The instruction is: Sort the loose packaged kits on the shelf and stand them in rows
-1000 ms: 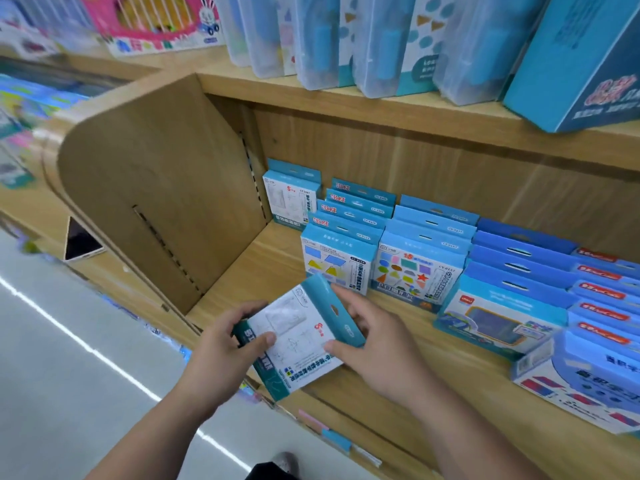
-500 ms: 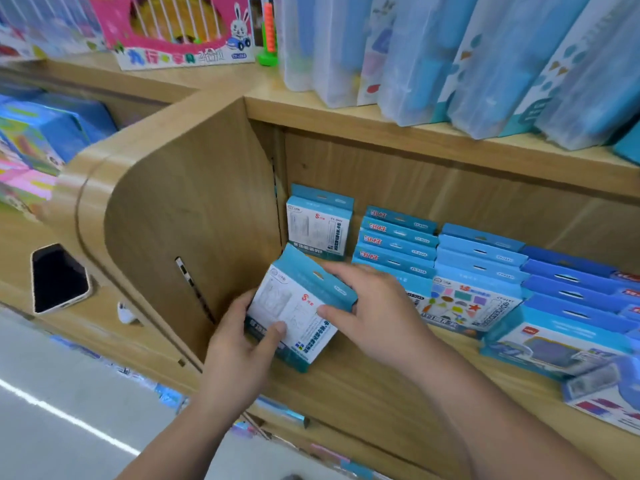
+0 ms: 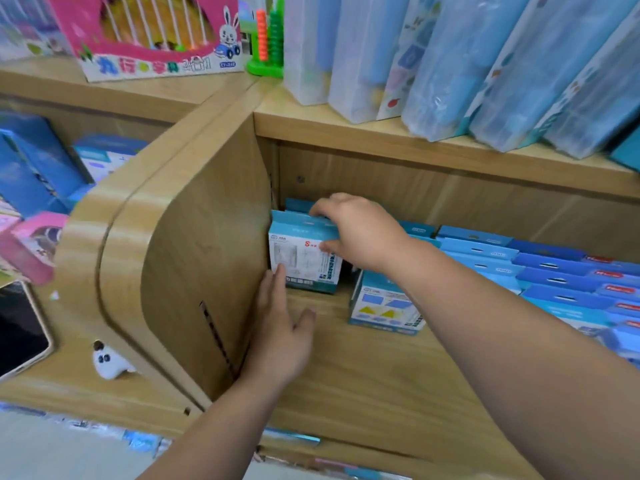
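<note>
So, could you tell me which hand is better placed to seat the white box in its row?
Probably the right: the right hand grips the white box by its top edge, while the open left hand only touches its lower corner.

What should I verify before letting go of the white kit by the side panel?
1. White kit upright on the shelf: ok.
2. Right hand holds its top edge: ok.
3. Left hand open, fingers touching its lower front: ok.
4. Flush against the kit behind: cannot tell, the join is hidden.
5. Clear of the shapes kit beside it: ok, a gap shows.
</note>
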Available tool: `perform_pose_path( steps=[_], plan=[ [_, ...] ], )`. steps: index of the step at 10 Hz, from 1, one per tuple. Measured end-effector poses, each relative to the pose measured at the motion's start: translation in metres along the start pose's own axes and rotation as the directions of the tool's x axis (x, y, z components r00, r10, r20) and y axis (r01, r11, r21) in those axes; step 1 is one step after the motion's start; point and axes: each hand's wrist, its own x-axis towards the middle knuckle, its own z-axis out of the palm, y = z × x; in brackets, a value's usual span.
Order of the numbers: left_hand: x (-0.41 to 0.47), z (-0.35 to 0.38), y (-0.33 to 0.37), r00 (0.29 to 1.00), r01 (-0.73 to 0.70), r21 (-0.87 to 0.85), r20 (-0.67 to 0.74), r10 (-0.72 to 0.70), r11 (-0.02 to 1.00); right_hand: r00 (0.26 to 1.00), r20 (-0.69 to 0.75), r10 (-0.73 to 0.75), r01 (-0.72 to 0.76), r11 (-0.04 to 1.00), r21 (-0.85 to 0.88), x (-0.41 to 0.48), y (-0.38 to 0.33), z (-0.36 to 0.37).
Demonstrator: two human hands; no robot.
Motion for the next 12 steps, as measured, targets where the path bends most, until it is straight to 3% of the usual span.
perform_pose_path(
  steps=[1,3,5,9,12],
  plan=[
    [0.011,0.009,0.0,1.0,0.014,-0.003,-0.012,-0.014,1.0,0.999,-0.009,0.039,-0.04,0.993,-0.111,0.007,0.006,0.007],
    [0.028,0.022,0.001,1.0,0.021,0.024,0.014,-0.021,1.0,0.975,-0.077,0.209,-0.214,0.974,-0.073,0.005,0.015,0.013],
    [0.032,0.026,0.004,0.999,0.025,0.03,0.027,-0.026,0.999,0.968,-0.09,0.234,-0.231,0.972,0.043,-0.005,0.015,0.012],
    [0.021,0.025,0.008,0.997,-0.026,-0.049,-0.068,0.023,0.998,0.902,-0.326,0.283,-0.235,0.955,0.18,-0.075,0.041,0.009],
    [-0.017,0.018,0.028,0.992,-0.113,-0.046,-0.068,0.109,0.993,0.884,-0.317,0.343,-0.284,0.933,0.22,-0.153,0.053,-0.005]
  ],
)
